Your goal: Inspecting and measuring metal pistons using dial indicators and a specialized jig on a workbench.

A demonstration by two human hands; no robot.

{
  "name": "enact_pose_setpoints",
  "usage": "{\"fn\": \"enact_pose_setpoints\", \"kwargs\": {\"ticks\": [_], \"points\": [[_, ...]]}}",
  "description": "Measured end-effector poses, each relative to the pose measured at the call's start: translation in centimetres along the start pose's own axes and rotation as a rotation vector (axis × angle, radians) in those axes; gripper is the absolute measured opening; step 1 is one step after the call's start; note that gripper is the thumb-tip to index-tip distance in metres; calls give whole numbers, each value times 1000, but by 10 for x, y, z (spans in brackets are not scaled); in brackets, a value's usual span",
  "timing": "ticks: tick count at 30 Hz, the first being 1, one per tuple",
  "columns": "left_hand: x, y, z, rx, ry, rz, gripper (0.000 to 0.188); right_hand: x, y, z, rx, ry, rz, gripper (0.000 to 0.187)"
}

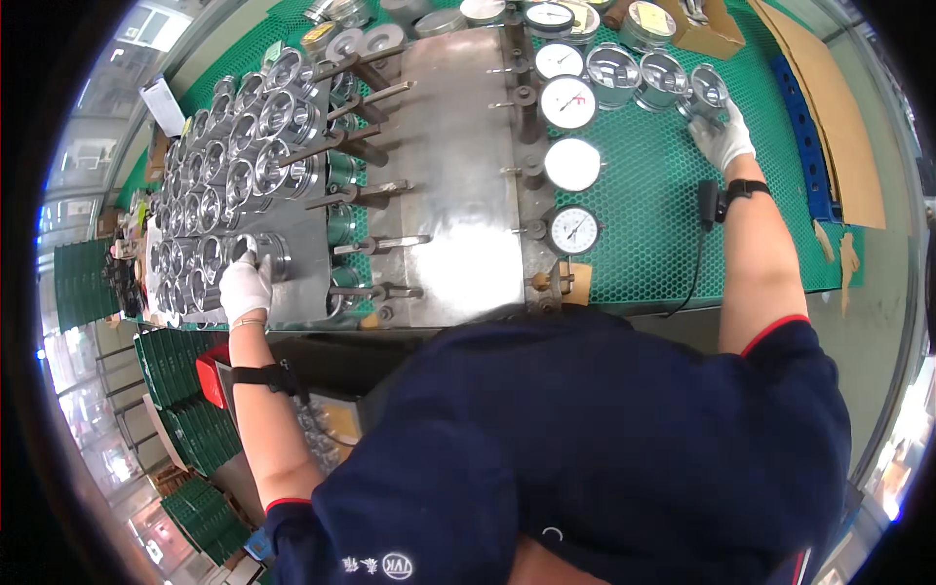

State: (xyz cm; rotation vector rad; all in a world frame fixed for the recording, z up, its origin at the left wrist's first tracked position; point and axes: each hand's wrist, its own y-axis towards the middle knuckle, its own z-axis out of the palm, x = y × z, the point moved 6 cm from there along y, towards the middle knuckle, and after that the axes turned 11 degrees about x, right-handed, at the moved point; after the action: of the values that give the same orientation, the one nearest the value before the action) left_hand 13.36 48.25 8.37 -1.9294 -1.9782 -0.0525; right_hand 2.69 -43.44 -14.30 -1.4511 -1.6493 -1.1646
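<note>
My left hand (pixel 246 290), in a white glove, has its fingers hooked on the rim of a shiny metal piston (pixel 276 255) at the near right corner of a crowded group of pistons (pixel 212 208). Far to the right, my gloved right hand (pixel 723 139) grips another piston (pixel 706 88), thumb and fingers on either side of it. That one stands at the end of a short row, beside two more pistons (pixel 662 78) on the green mat. Part of each held piston is hidden by the glove.
Between my hands lies a steel plate fixture (pixel 458 185) with metal arms sticking out on its left. Several round dial gauges (pixel 573 230) line its right side. A cardboard box (pixel 710 29) sits at the back right, and a blue perforated bar (pixel 807 136) runs along the right edge.
</note>
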Motion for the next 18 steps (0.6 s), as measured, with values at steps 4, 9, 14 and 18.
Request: {"fn": "enact_pose_setpoints", "kwargs": {"ticks": [4, 9, 14, 18], "points": [[41, -47, 11, 117, -112, -156, 46, 136, 4, 104, -583, 653, 613, 54], [15, -101, -34, 123, -1456, 3, 39, 291, -12, 154, -344, 499, 278, 38], [-83, -150, -96, 387, -1634, 491, 38, 475, -1, 340, 505, 83, -5, 57], [-145, -169, -57, 1291, -1993, 561, 44, 497, -22, 393, 374, -42, -306, 106]]}}
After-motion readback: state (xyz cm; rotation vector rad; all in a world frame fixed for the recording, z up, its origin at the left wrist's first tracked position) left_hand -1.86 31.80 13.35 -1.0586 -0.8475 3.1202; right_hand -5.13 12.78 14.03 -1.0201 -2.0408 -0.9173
